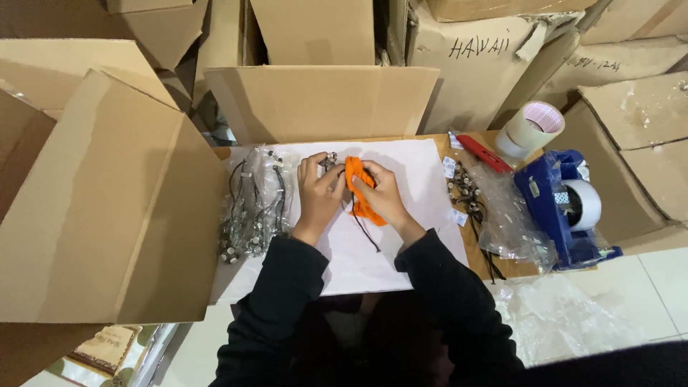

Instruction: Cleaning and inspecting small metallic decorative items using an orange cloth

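Observation:
My left hand (317,193) and my right hand (383,193) meet over a white sheet (358,258) laid in an open cardboard box. Both hold a small orange pouch (356,175) between them. A thin black cord (365,231) hangs from it toward me. A string of small metal beads (329,159) shows just above my left fingers. Black sleeves cover both forearms.
A clear bag of beaded cords (252,204) lies left of my hands, another (494,215) to the right. At the right stand a blue tape dispenser (566,208), a tape roll (530,129) and a red cutter (484,153). Cardboard boxes (107,208) surround everything.

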